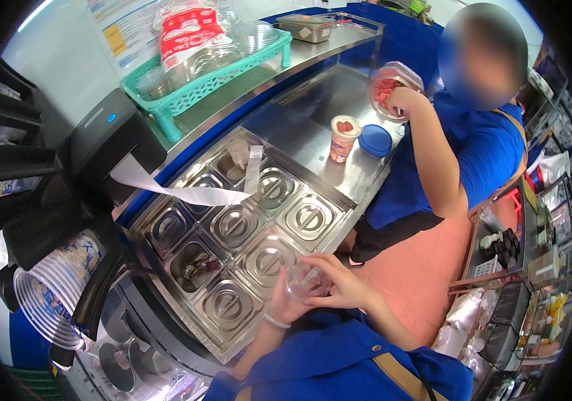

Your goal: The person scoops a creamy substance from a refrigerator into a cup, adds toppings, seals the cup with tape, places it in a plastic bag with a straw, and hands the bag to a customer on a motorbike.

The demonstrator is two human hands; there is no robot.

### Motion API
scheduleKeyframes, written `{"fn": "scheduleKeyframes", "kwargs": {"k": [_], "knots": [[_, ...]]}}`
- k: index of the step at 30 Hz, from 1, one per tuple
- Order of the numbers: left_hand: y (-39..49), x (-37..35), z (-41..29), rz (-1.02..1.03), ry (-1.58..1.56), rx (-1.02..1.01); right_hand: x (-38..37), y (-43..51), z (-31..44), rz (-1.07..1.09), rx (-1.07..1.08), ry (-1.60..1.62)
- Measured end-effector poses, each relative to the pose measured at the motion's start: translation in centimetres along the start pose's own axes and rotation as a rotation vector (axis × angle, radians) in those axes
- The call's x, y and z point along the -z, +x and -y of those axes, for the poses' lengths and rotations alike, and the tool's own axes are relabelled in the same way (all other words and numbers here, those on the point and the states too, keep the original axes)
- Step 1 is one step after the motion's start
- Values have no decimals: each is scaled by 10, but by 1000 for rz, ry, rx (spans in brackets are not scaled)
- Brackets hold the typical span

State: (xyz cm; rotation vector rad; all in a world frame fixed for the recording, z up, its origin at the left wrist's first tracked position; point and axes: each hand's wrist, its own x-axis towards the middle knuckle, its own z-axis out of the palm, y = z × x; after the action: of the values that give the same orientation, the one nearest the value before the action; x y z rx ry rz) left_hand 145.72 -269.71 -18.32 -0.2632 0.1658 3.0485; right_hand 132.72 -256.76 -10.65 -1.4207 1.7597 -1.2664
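Close to my body, a clear plastic dome lid or small cup [309, 281] is held between my two hands. My left hand [286, 302], with a pale band at the wrist, supports it from the left. Curled around its right side are the fingers of my right hand [340, 284]. Just beyond lie the round-handled metal lids [265, 263] of a stainless-steel topping counter. One uncovered pan [193, 265] there holds a metal utensil. Farther off stands a printed plastic cup [344, 140] with red pieces on top, beside a blue screw lid [375, 141].
A co-worker [471, 145] on the right has a hand in a clear jar [383, 92] of red pieces. From a black printer [110, 130], a paper strip [190, 194] hangs over the pans. A turquoise basket [210, 85] holds plastic lids; stacked cups [57, 290] jut out at left.
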Motion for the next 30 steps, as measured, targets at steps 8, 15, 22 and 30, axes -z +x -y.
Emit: {"fn": "scheduleKeyframes", "kwargs": {"k": [8, 15, 22, 30], "knots": [[23, -1, 23, -62, -44, -3, 9, -27, -10, -133, -15, -153], [65, -9, 50, 116, -155, 162, 48, -58, -15, -219, -37, -167], [95, -30, 85, 63, 95, 126, 85, -90, -25, -249, -90, -172], [107, -30, 81, -39, 1, 219, 88, -94, -28, -297, -77, -149]]}}
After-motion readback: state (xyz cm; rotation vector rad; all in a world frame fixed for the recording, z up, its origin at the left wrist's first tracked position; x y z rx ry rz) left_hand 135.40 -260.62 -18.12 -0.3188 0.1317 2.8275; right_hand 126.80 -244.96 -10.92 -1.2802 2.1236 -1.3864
